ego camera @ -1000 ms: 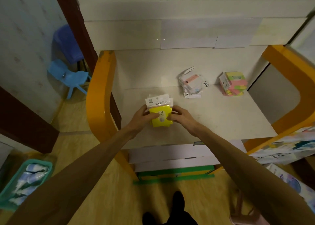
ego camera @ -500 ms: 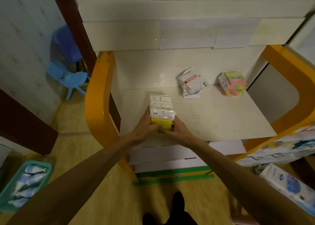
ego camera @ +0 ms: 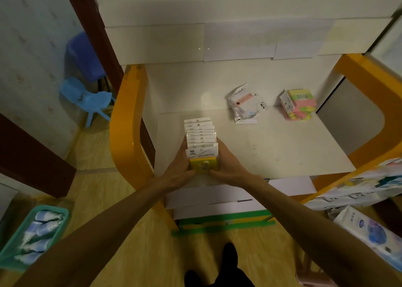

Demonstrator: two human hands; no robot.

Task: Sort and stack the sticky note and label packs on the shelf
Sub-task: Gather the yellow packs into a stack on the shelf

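my left hand (ego camera: 180,169) and my right hand (ego camera: 228,167) flank a row of yellow sticky note packs (ego camera: 201,143), palms pressed against its two sides, fingers lying along them and thumbs meeting at the front pack; nothing is pinched, the row is squeezed square between them. the row stands on edge at the front left of the white shelf (ego camera: 272,147), white header cards overlapping toward the back. further back, well apart from the row, lies a loose heap of clear label packs (ego camera: 243,106), and to its right, near the shelf's corner, a tilted stack of pink and green note packs (ego camera: 299,107). judged from this layout, one kind is gathered and aligned; the label heap and the coloured stack look unsorted and remain to be squared. beyond the orange frame (ego camera: 124,130), a blue chair (ego camera: 87,99) stands on the floor.
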